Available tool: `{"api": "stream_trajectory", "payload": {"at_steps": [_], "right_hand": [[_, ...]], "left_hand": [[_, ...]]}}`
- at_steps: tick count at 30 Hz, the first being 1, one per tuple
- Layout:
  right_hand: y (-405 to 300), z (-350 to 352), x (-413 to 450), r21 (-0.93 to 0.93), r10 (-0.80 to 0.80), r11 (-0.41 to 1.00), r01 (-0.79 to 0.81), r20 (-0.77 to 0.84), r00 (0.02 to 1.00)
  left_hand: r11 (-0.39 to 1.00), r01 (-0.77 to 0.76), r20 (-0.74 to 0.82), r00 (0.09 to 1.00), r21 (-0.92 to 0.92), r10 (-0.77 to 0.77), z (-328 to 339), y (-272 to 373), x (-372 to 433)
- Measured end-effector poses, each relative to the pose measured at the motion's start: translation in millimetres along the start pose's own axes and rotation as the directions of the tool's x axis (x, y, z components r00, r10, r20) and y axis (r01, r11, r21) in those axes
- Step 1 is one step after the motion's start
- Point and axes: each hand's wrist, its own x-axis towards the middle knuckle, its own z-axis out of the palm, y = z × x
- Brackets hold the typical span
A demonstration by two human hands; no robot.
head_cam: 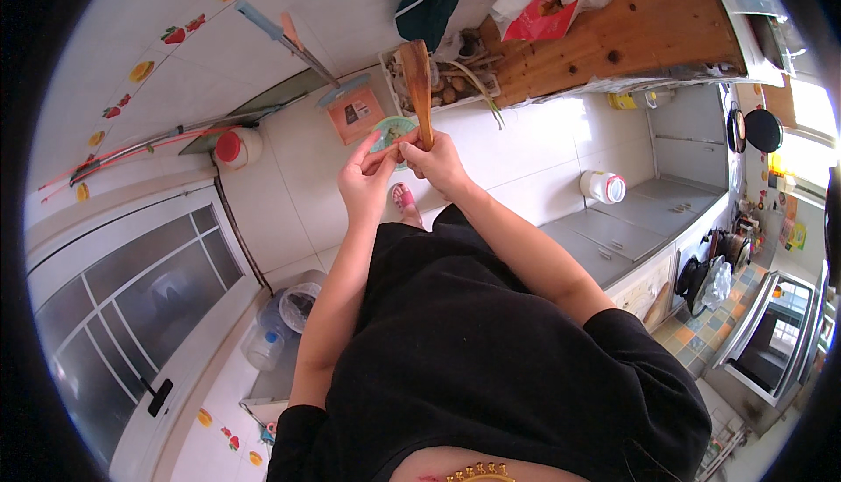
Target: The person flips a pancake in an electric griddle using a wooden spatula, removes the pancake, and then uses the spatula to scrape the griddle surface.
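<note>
My right hand (437, 163) grips the narrow handle of a wooden spatula (416, 78), whose broad, darkened end points away from me. My left hand (368, 183) is up against the fingers of my right hand, its fingertips meeting them near the handle. Whether something small is pinched between those fingertips is too hidden to tell. Beyond the hands and lower down is a pale green plastic basket (387, 126) with bits of food or scraps in it, partly covered by my fingers.
A white crate (489, 92) of vegetables stands by the wooden board surface (611, 48). Left of it lean a broom (345, 89) and an orange dustpan (355, 116). A red-lidded bucket (238, 147) sits near the glazed door (164, 298). A white plastic jar (599, 186) stands beside the grey cabinets (611, 225).
</note>
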Motion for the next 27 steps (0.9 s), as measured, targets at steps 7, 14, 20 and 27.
{"api": "stream_trajectory", "payload": {"at_steps": [7,14,20,27], "right_hand": [[7.0,2.1,5.5,-0.186,-0.215,0.96,0.211,0.002,0.977],[12.3,1.7,4.2,-0.123,-0.249,0.959,0.254,0.056,0.967],[-4.0,5.4,-1.3,-0.522,-0.246,0.823,0.223,0.026,0.969],[-3.5,1.2,-0.1,-0.219,-0.17,0.96,0.177,0.047,0.984]], "left_hand": [[0.899,0.279,0.042,0.958,-0.337,-0.282,-1.2,-6.4,1.7],[0.913,0.211,0.021,0.976,-0.349,-0.217,-6.4,-13.1,2.5],[0.991,0.055,-0.038,0.998,-0.12,-0.06,-3.7,-6.7,-4.5],[0.887,0.269,0.078,0.963,-0.376,-0.259,-11.6,0.0,-2.7]]}}
